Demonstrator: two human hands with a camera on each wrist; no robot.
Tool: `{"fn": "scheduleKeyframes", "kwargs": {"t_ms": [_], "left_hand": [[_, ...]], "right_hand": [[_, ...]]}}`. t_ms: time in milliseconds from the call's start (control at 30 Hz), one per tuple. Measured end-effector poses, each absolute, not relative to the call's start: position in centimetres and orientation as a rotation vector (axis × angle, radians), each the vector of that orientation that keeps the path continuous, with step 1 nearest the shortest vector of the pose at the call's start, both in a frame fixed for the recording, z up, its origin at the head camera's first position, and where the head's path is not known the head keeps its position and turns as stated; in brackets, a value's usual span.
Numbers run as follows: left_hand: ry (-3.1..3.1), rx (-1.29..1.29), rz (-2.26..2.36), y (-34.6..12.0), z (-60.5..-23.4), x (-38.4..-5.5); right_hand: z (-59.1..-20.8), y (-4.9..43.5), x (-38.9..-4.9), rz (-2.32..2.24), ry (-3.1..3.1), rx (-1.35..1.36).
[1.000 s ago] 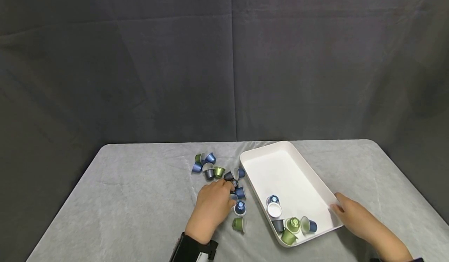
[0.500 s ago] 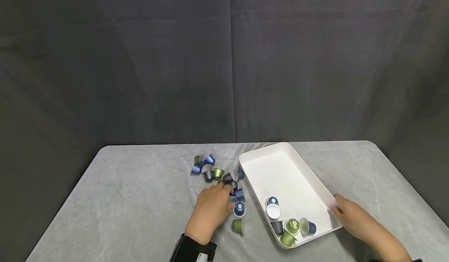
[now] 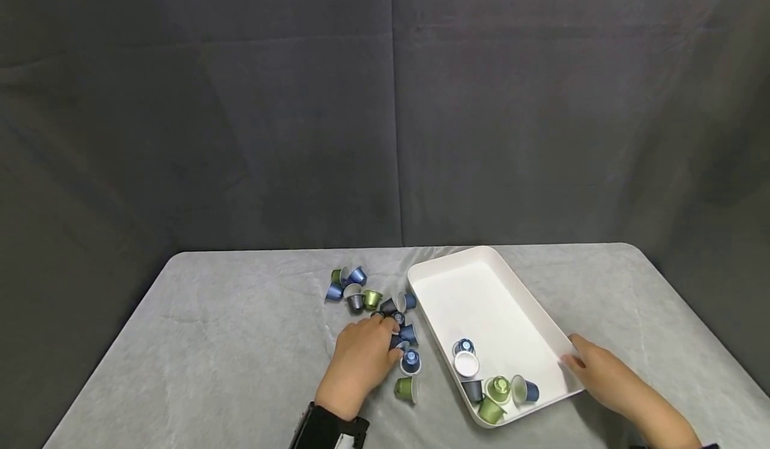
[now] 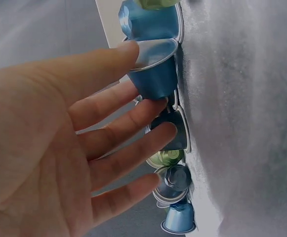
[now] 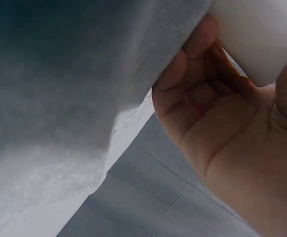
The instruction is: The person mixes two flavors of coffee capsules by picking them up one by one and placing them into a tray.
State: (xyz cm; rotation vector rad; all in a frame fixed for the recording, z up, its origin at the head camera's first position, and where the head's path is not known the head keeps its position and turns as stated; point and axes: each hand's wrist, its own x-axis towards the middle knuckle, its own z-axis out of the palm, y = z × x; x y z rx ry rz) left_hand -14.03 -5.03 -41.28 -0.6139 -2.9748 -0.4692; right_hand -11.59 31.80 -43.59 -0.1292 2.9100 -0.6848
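Observation:
In the head view my left hand (image 3: 359, 361) is among a loose cluster of coffee capsules left of the white tray (image 3: 481, 302). The left wrist view shows its thumb and forefinger pinching a blue coffee capsule (image 4: 158, 79), thumb at the foil lid. The other fingers stretch past it, close to a dark capsule (image 4: 175, 133). My right hand (image 3: 604, 374) grips the tray's right edge near its front corner, thumb over the rim. From the right wrist, its fingers are curled beneath the white tray wall (image 5: 257, 39).
Inside the tray's near end lie several capsules, among them a green capsule (image 3: 498, 388) and a blue one (image 3: 532, 391). Beyond my left hand sit more, including a light green capsule (image 3: 372, 299). A green capsule (image 3: 406, 389) lies nearer me. Grey cloth covers the table (image 3: 240, 355).
The head view has shifted slightly. My left hand stays low among the capsules with only a small finger movement. Tray and right hand keep their places.

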Motion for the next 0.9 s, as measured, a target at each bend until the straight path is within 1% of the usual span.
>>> {"fn": "scheduleKeyframes", "kwargs": {"t_ms": [367,900], "left_hand": [[-2.999,-0.676,-0.453,-5.06,-41.38,-14.07],[-2.952,-0.679,-0.488,-5.24,-41.22,-14.26]], "right_hand": [[-43.72,31.91,-11.60,-0.690,2.927,-0.149],[-43.64,31.90,-11.62,-0.684,2.924,-0.160]]}}
